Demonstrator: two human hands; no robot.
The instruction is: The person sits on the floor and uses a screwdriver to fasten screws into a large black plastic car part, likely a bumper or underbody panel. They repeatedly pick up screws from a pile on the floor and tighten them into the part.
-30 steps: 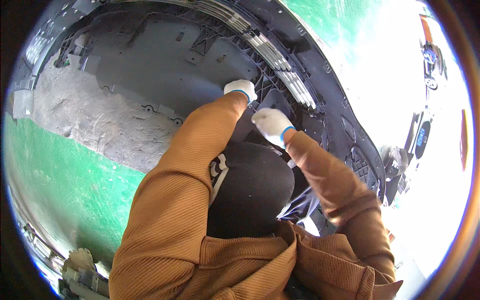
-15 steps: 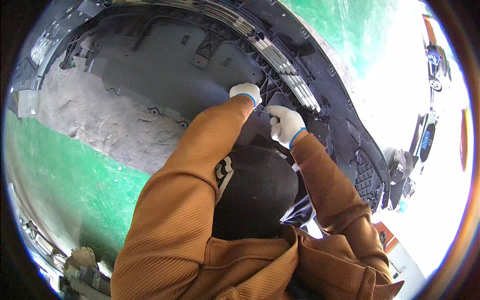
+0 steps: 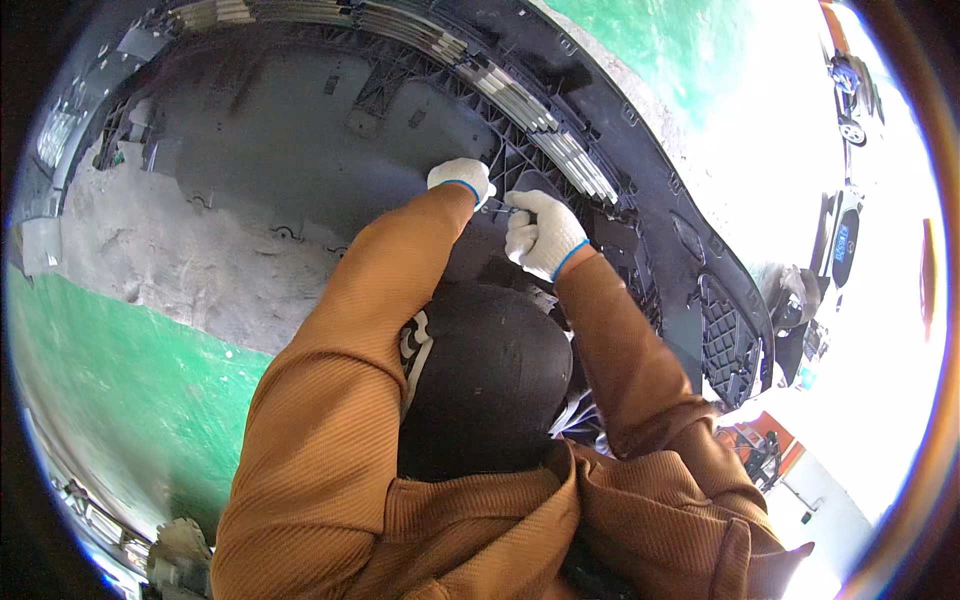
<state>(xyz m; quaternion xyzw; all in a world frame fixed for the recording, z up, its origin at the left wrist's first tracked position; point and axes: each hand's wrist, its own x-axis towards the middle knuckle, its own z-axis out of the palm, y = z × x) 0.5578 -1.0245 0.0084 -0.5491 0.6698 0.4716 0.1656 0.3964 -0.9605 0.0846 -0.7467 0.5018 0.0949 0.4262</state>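
A large dark car bumper (image 3: 690, 180) lies with its ribbed inner side up, and silvery slats (image 3: 545, 135) run along its curve. Over its dark inner panel (image 3: 280, 120) my left hand (image 3: 460, 181), in a white knit glove, is closed; its fingertips and whatever they grip are hidden. Close beside it on the right, my gloved right hand (image 3: 545, 236) is curled with its thumb toward the left hand. A thin metal rod-like tool (image 3: 499, 208) spans the small gap between the hands, its end in the right hand's fingers. Its exact kind is too small to make out.
Dusty grey sheeting (image 3: 180, 240) spreads left of my arms, with green floor (image 3: 150, 370) below it. My black-clad knee (image 3: 485, 380) rises between my forearms. A mesh section (image 3: 728, 345) sits at the bumper's right end. Cars (image 3: 848, 230) stand at the far right.
The whole view has shifted, so the bumper and both hands appear farther left. My right hand has turned slightly, showing more of its curled fingers. Both hands stay close together at the metal tool.
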